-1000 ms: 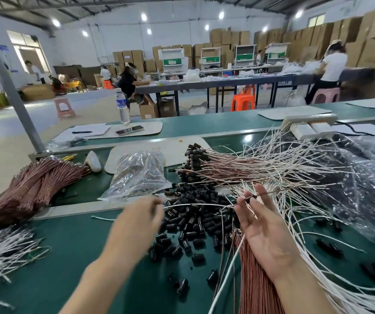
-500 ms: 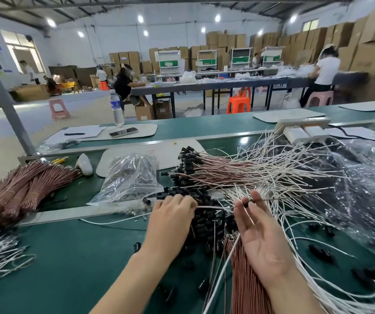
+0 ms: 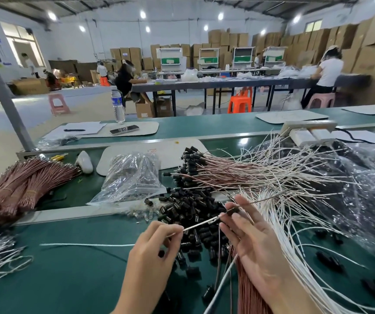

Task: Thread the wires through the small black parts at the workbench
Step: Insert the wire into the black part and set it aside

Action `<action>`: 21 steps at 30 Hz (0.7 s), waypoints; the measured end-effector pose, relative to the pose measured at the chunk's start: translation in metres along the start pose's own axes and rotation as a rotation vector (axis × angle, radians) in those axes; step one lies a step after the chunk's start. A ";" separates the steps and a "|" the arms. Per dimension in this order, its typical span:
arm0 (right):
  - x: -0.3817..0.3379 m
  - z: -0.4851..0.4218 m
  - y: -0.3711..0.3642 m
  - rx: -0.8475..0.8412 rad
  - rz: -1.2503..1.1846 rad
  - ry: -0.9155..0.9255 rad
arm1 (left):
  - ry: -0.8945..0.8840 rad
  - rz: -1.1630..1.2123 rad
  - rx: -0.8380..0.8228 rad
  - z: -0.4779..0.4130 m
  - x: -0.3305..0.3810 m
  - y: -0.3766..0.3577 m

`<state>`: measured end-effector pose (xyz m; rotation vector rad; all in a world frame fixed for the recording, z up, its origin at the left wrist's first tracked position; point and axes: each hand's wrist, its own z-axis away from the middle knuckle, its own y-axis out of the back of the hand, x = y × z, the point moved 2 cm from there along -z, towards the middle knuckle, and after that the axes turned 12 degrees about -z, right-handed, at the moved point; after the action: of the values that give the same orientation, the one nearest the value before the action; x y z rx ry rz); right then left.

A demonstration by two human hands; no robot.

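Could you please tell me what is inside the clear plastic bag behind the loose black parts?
Through the clear plastic bag, small dark pieces show, seemingly like the loose black parts in front of it. Creases and glare hide most of them, so their kind cannot be confirmed.
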<state>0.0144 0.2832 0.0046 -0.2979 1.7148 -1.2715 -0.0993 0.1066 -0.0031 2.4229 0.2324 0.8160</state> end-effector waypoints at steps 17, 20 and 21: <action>0.005 0.006 -0.008 0.021 0.101 -0.032 | -0.019 -0.003 -0.046 0.002 0.000 0.003; 0.005 0.005 -0.008 0.036 0.093 -0.017 | -0.019 0.007 -0.046 0.003 -0.001 0.002; 0.005 0.005 -0.008 0.038 0.096 -0.014 | -0.021 0.010 -0.047 0.003 -0.001 0.002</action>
<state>0.0132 0.2737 0.0085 -0.1988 1.6718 -1.2271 -0.0988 0.1028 -0.0043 2.3893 0.1915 0.7917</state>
